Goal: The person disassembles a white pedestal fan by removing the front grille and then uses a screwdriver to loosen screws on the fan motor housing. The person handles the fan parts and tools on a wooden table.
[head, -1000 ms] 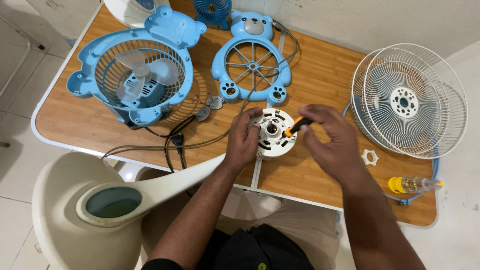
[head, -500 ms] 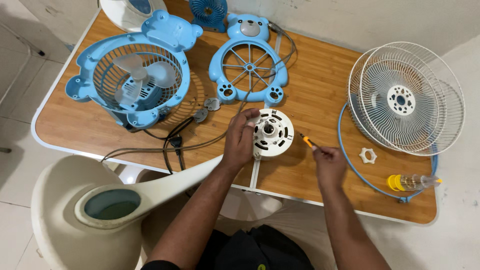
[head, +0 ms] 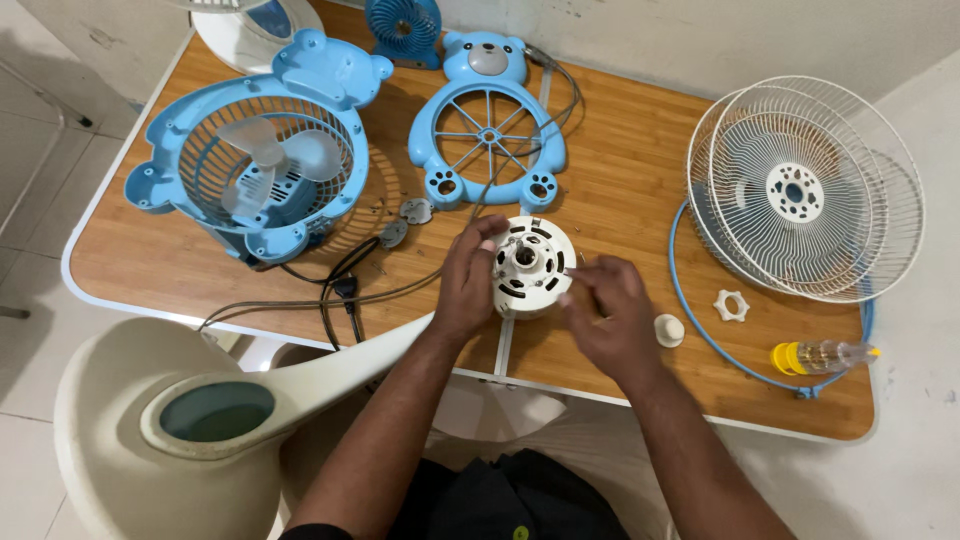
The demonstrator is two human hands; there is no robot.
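A round white fan motor housing (head: 532, 265) stands on the wooden table (head: 620, 180) near its front edge. My left hand (head: 468, 280) grips the housing's left side. My right hand (head: 608, 318) is curled, its fingertips at the housing's right rim. A thin metal tip pokes out of them toward the motor, and the rest of the small screwdriver is hidden in the fist. A white round cap (head: 668, 330) lies just right of my right hand.
On the left are a blue bear-shaped fan body (head: 255, 165) and its front grille (head: 488, 135), with cables (head: 345, 290) between them. White wire fan guards (head: 805, 190), a white nut (head: 731, 305) and a small yellow-capped bottle (head: 820, 355) lie right. A white fan base (head: 190, 420) stands front left.
My right hand drew away to the right with the orange-handled screwdriver, then came back to the motor's right rim. My left hand stayed on the housing.
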